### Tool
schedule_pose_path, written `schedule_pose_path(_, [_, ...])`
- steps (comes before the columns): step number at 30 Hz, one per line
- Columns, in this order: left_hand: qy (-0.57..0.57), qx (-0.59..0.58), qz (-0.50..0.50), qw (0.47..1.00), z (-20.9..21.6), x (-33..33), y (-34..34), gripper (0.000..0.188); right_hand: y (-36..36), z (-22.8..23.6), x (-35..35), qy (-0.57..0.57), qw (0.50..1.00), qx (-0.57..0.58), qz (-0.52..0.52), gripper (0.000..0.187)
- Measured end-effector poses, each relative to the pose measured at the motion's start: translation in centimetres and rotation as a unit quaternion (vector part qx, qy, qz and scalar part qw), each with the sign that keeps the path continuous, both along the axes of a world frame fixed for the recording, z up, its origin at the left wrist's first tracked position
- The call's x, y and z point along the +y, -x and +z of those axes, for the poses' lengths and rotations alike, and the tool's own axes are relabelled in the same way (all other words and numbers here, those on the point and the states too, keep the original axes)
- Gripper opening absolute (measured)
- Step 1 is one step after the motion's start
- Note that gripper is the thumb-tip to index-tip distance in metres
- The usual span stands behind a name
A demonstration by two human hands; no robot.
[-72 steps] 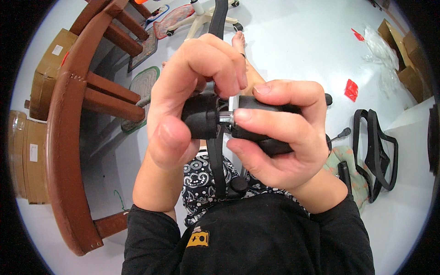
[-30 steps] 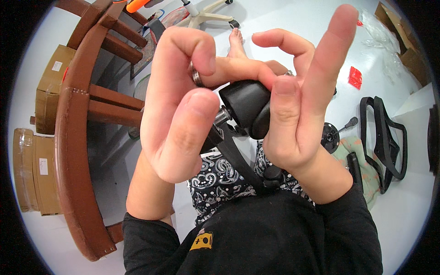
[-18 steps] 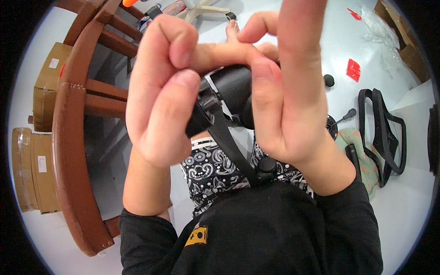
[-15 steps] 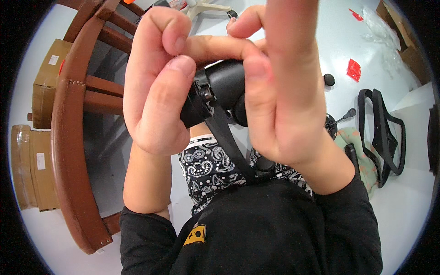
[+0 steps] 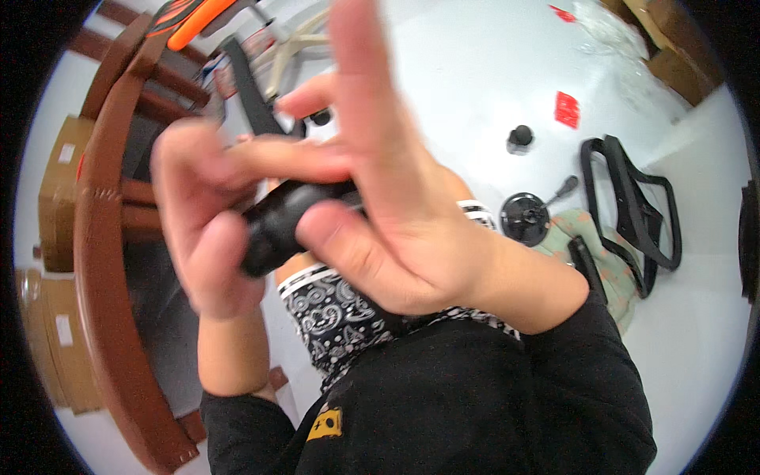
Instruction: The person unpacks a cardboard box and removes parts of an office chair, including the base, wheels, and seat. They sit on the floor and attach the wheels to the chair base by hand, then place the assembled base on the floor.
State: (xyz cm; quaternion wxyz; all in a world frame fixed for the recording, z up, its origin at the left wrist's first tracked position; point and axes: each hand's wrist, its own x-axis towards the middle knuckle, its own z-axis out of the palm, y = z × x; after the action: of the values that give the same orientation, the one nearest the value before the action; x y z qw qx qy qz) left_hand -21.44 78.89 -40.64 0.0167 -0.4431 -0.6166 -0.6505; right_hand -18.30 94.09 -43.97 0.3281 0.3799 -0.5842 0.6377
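A smooth, black, rounded object [image 5: 289, 226], whose kind I cannot make out, is held between both hands over my lap. At its left end my left hand [image 5: 202, 218] closes round it with bent, motion-blurred fingers. My right hand [image 5: 404, 210] grips the other end, thumb below and a finger across the top, while another finger points up and is smeared. A dark strap-like piece [image 5: 249, 91] shows just beyond the hands; whether it joins the held object is hidden.
A brown wooden chair [image 5: 103, 301] and cardboard boxes [image 5: 63, 198] stand left. On the floor to the right lie a black round base [image 5: 524, 219], a small black knob-shaped piece [image 5: 520, 137], a red packet [image 5: 567, 109], a black strapped frame [image 5: 633, 206] and clear plastic wrap [image 5: 609, 32].
Both hands and the black object have moved left and slightly lower in view. The strap that hung toward my lap no longer shows there. The floor items appear shifted left.
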Motion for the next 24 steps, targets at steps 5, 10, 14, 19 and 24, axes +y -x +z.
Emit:
schedule_pose_path(5, [-0.089,-0.075,0.164,0.980,-2.5,-3.4,-0.7,0.057,5.2,-7.0,4.7,0.061,0.980,-0.190,-0.024,0.060])
schedule_pose_path(10, [-0.155,-0.034,0.220,0.963,-4.0,-5.6,1.0,0.057,13.5,-23.7,16.6,-0.053,0.698,-0.637,-0.322,0.065])
schedule_pose_path(14, [-0.104,0.114,0.233,0.960,-5.4,-4.6,2.0,0.054,12.8,-32.4,22.3,-0.162,0.548,-0.672,-0.471,0.083])
schedule_pose_path(19, [0.029,0.226,0.203,0.952,-10.9,-5.9,1.4,0.057,11.9,-31.2,23.4,0.057,0.552,-0.784,-0.278,0.071])
schedule_pose_path(24, [0.111,0.273,0.138,0.946,-14.4,-6.2,-1.5,0.053,12.6,-31.9,23.1,0.139,0.554,-0.795,-0.205,0.052])
